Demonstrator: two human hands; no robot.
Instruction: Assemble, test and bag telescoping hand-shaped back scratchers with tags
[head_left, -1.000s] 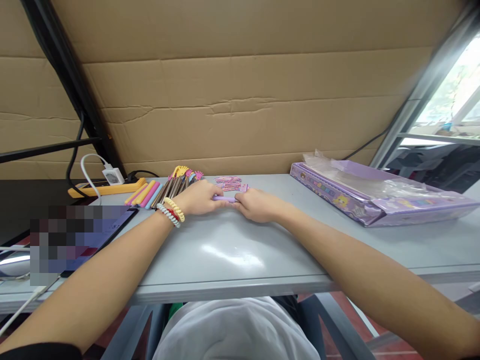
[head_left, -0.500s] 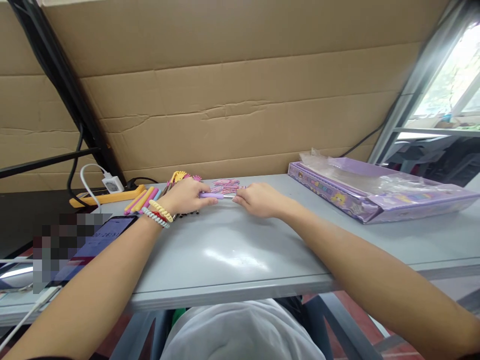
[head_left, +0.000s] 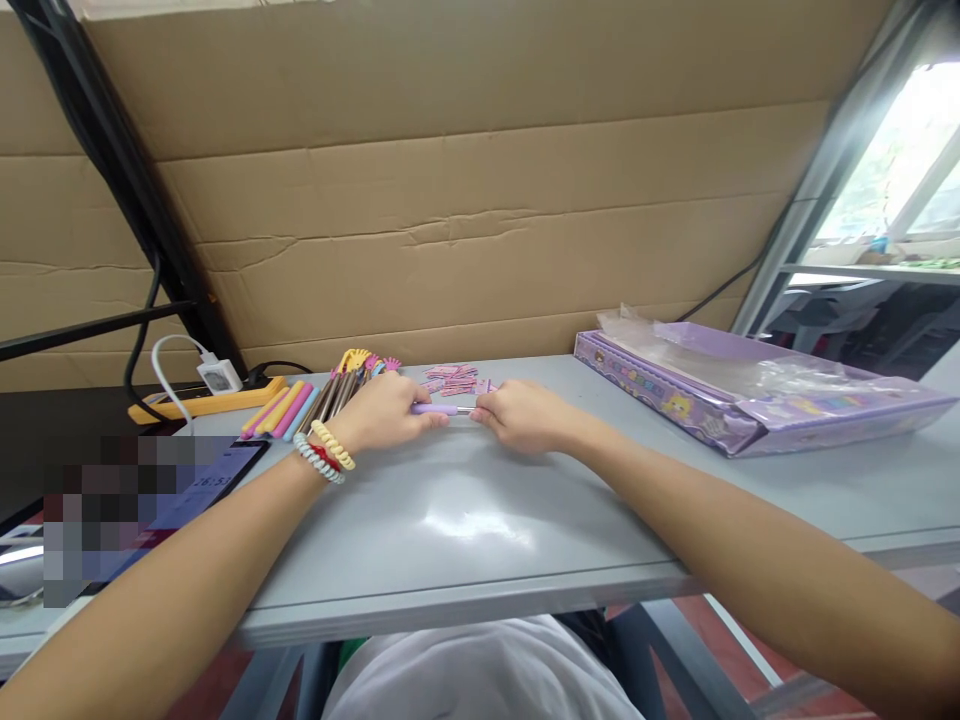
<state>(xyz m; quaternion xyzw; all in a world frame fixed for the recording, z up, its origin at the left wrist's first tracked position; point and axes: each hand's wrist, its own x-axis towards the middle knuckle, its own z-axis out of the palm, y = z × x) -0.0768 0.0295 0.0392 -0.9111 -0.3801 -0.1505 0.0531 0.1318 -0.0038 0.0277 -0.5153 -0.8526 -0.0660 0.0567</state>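
Observation:
My left hand is closed round a light purple pen barrel, which lies level above the table. From the barrel's right end a thin metallic tip reaches to my right hand, whose fingers pinch it. A small pink piece shows just above the right fingers; whether it belongs to the pen is unclear. Behind the hands lies a pile of small pink strips. Beside my left wrist are pink, yellow and blue pen barrels and a bundle of brownish, slim sticks with yellow and pink tops.
A purple box with clear plastic wrap rests on the grey table at the right. At the left are a phone, a yellow power strip and a white charger. Cardboard stands behind the table.
Both hands have come slightly nearer to me, with the left uncovering more of the slim sticks. The purple barrel and right fingers are a little closer together. The view has shifted slightly.

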